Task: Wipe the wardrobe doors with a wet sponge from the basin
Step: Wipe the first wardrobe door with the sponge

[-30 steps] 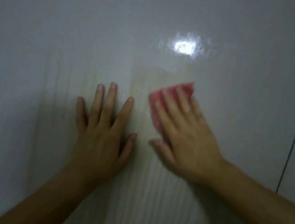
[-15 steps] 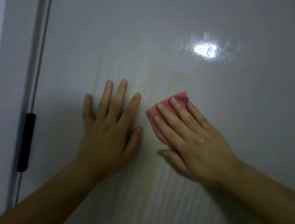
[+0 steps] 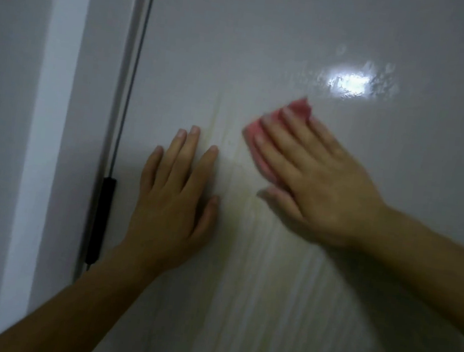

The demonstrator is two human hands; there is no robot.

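Sponge point(image 3: 299, 111) pink, blurred, pressed flat on streaked wardrobe door point(image 3: 268, 49) under straight fingers of right hand point(image 3: 319, 183); exposed corner points up-right, long axis hidden. Left hand point(image 3: 173, 198) flat, released, on door beside it

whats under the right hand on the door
A pink sponge, pressed flat to the wardrobe door by the right hand. Its top corner and left edge show past the fingers; the rest is covered by the hand, so its full shape cannot be seen.
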